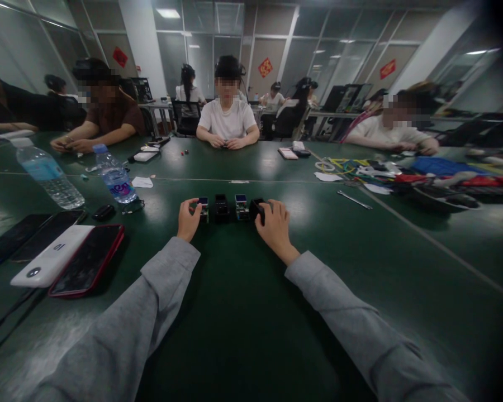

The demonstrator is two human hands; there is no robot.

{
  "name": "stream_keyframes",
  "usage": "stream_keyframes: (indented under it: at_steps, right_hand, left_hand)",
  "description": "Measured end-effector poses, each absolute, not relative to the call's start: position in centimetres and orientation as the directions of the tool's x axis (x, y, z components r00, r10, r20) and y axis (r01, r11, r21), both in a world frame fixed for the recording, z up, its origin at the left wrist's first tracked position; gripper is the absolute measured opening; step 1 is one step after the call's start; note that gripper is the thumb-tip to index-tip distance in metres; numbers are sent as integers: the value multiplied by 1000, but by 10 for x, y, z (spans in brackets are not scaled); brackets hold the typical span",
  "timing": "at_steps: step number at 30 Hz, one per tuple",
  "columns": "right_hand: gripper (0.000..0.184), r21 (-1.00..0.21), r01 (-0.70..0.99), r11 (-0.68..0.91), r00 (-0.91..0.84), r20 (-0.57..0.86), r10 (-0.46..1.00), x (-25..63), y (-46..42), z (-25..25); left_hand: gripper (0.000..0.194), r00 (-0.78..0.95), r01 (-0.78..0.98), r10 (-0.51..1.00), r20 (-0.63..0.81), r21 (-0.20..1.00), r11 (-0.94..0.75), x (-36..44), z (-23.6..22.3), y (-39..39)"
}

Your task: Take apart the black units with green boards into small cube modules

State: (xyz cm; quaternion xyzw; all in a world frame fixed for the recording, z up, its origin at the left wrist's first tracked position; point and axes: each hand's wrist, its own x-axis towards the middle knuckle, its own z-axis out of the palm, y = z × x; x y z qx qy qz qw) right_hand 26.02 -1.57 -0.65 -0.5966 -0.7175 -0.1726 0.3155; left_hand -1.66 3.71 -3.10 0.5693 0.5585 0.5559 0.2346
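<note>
Small devices stand in a row on the green table (230, 268). At the row's left end, my left hand (188, 219) has its thumb and fingers closed on a small circuit board with a screen (204, 210). Right of it stands a black plastic case (222, 209), apart from both hands. Then comes a second circuit board with a lit-looking screen (241, 207). My right hand (273, 223) is wrapped round another black case (257, 209) at the right end, hiding part of it.
Two water bottles (52, 177) and several phones (86, 262) lie or stand to the left. A wrench (354, 200) lies at right, before a heap of cables and bags (436, 178). A person in white (227, 120) sits opposite, with other people around.
</note>
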Motion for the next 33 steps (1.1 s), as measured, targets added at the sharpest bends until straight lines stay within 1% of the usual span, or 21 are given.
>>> stream_keyframes:
  at_steps: [2, 4, 6, 8, 13, 19, 26, 30, 33]
  right_hand:
    - [35, -205, 955, 213, -32, 647, 762, 264, -12, -11]
    - [39, -258, 929, 264, -47, 627, 778, 267, -8, -16]
    - [42, -276, 903, 328, -89, 628, 773, 270, -3, -22]
    - [43, -282, 889, 360, -108, 635, 765, 272, 1, -26]
    - [50, -324, 882, 343, -101, 581, 808, 275, 4, -29]
    - [59, -313, 890, 332, -122, 538, 834, 273, 2, -28]
    - [57, -280, 894, 351, -146, 559, 816, 273, 2, -28]
    - [56, -287, 892, 349, -143, 552, 821, 273, 3, -29]
    - [55, -292, 885, 362, -157, 547, 823, 273, 4, -30]
  left_hand:
    - [28, -248, 373, 892, 377, 887, -271, -17, -32, 38]
    - [26, -257, 370, 887, 385, 887, -278, -17, -32, 39]
    - [24, -261, 375, 880, 397, 882, -286, -17, -31, 38]
    - [23, -264, 393, 873, 410, 872, -291, -18, -30, 37]
    - [22, -245, 403, 879, 410, 867, -292, -18, -27, 35]
    - [27, -232, 429, 893, 385, 865, -261, -17, -28, 36]
    - [30, -176, 379, 908, 379, 878, -293, -19, -30, 38]
    - [32, -151, 343, 919, 364, 891, -296, -19, -31, 39]
    - [32, -152, 337, 913, 378, 888, -312, -19, -32, 40]
